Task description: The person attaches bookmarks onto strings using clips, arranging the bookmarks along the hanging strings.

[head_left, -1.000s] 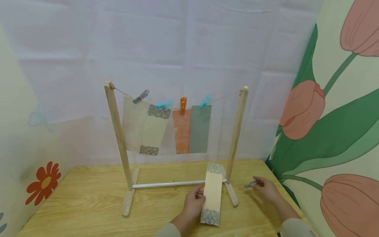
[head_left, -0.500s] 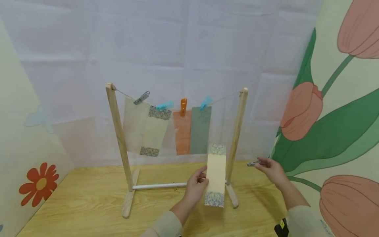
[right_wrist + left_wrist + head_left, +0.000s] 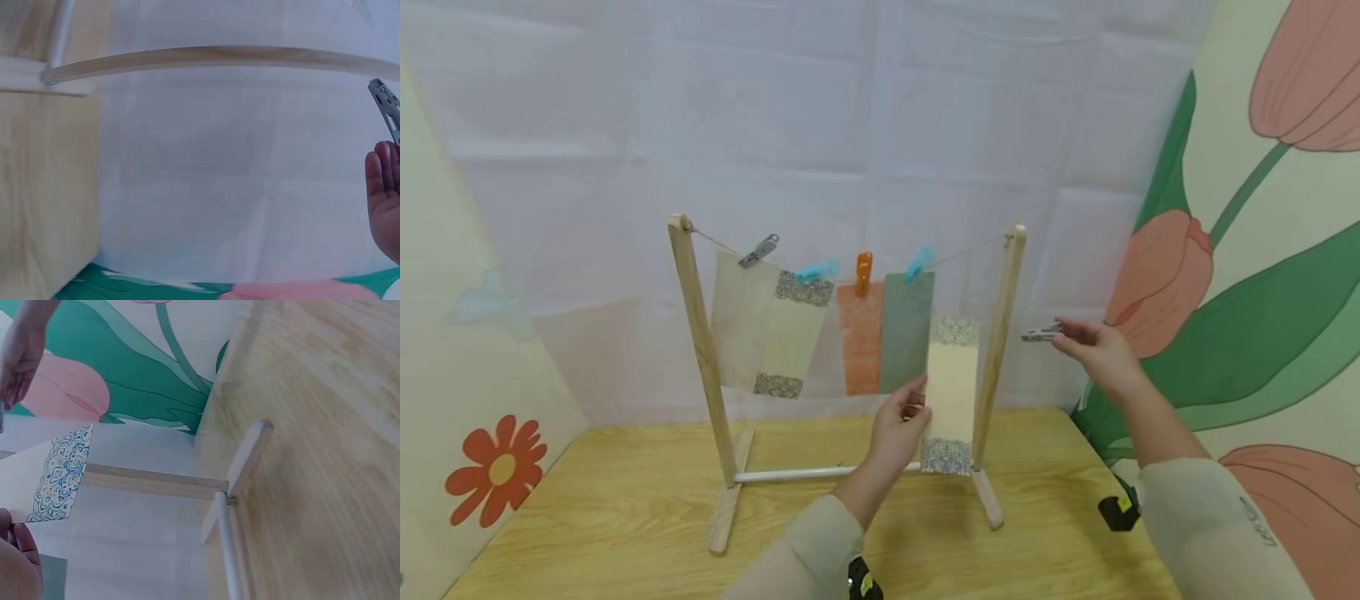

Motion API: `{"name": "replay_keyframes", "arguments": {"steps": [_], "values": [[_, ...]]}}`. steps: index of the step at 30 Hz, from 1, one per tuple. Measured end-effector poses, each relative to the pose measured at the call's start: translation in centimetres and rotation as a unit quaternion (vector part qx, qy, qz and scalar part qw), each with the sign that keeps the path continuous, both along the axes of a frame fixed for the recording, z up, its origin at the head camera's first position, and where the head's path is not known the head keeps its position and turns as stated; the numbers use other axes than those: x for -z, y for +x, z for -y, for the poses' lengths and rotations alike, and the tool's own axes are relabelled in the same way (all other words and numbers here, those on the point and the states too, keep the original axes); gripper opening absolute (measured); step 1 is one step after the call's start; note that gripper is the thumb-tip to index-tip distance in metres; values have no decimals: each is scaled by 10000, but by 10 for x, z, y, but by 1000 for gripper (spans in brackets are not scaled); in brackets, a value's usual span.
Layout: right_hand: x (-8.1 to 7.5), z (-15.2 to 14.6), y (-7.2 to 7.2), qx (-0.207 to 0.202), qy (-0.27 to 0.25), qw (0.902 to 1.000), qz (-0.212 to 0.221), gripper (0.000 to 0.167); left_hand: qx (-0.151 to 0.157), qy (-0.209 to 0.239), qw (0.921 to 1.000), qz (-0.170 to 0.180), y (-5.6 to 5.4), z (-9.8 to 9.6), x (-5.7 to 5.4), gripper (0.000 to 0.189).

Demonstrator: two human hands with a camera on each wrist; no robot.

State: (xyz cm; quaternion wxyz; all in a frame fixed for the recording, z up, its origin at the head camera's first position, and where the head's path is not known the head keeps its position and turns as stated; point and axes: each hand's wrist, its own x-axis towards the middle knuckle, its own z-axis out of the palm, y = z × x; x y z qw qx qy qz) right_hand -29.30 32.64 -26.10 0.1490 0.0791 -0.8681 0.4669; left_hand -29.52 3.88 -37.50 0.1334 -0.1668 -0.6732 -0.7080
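My left hand (image 3: 898, 425) pinches the left edge of a cream card with blue lace-patterned ends (image 3: 952, 392). The card stands upright in the air, in front of the rack's right post (image 3: 1002, 333). In the left wrist view, one patterned end of the card (image 3: 62, 475) shows above the fingers. Right of the post, my right hand (image 3: 1101, 354) pinches a grey clothespin (image 3: 1041, 334) by its rear end, its nose toward the post. The same clothespin (image 3: 386, 106) is partly cut off in the right wrist view.
A sagging string (image 3: 973, 247) joins the wooden posts. Along it hang a pale card (image 3: 739, 325), a patterned card (image 3: 793, 337), an orange card (image 3: 860, 337) and a green card (image 3: 907, 333), held by clothespins. A white bar (image 3: 797, 475) runs low above the wooden table (image 3: 625, 500).
Both hands have risen from near the table. The cream card has come up with the left hand to beside the green card, and the grey clothespin has risen with the right hand.
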Motion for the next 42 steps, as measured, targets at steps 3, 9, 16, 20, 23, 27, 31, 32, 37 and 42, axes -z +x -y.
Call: {"name": "replay_keyframes", "arguments": {"steps": [3,9,16,20,23,27,31,32,37,42], "values": [[-21,9,-1,-60,-89,9994,-321,58,-49,-36,10000,-47,-3,-1,-10,48],[-56,27,-1,-65,228,9985,-486,54,-66,-50,10000,46,-7,-5,-26,47],[-80,50,-6,181,521,9969,-568,52,-118,26,9999,-65,-10,-10,-41,49],[-92,61,-9,401,605,9954,-630,51,-208,41,9997,-108,-14,-12,-49,49],[-102,68,-12,551,685,9934,-742,48,-308,62,9994,-169,-17,-13,-54,48],[-116,75,-16,669,826,9899,-941,45,-417,57,9989,-217,-21,-14,-60,48],[-127,82,-21,690,1006,9866,-1080,40,-512,40,9982,-316,-23,-17,-63,49],[-129,84,-23,708,1074,9855,-1105,39,-542,49,9979,-347,-22,-18,-63,49],[-138,93,-29,812,1490,9794,-1098,33,-640,126,9967,-476,-23,-21,-63,48],[-145,100,-33,832,1833,9739,-1044,33,-625,154,9968,-484,-26,-24,-62,48]]}}
